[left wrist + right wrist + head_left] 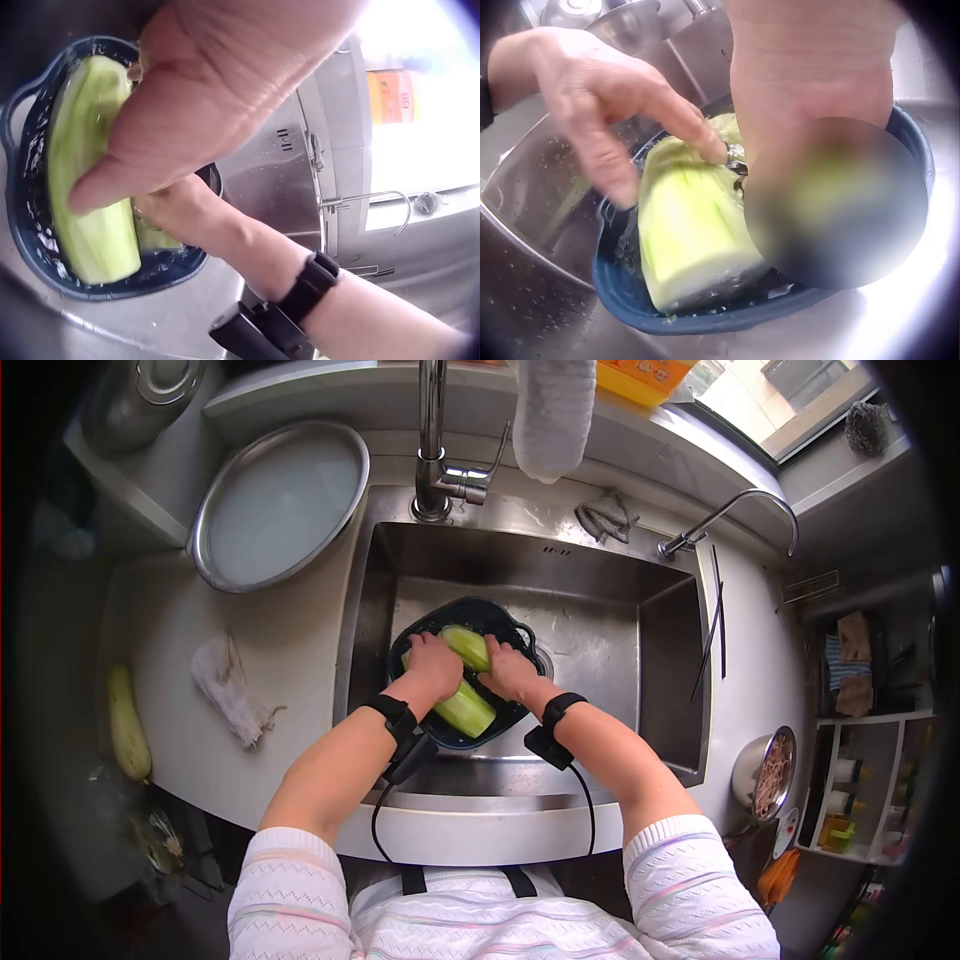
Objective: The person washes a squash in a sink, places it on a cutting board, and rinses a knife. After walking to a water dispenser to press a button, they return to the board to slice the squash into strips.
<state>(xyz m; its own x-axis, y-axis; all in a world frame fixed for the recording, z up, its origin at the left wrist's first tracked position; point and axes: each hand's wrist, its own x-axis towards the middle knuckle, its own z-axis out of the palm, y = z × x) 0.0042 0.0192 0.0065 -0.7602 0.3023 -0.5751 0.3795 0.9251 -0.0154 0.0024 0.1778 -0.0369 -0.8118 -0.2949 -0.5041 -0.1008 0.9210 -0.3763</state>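
A dark blue basin [482,608] stands in the sink, with water around two peeled, pale green gourd pieces. My left hand [433,668] lies over the nearer gourd piece [466,712]; in the right wrist view its thumb and fingers [697,135] straddle that piece. The piece's cut end [712,281] faces the near rim. My right hand [513,672] holds the farther gourd piece [464,644] by its right end, fingers above and thumb below. A blurred round patch hides much of this grip in the right wrist view.
The steel sink [600,650] surrounds the basin, with a tall faucet [431,460] behind and a thinner tap [740,510] at right. A large bowl of cloudy liquid [285,505], a whole gourd [128,722] and a crumpled plastic bag [228,685] occupy the left counter. Chopsticks [718,615] lie right.
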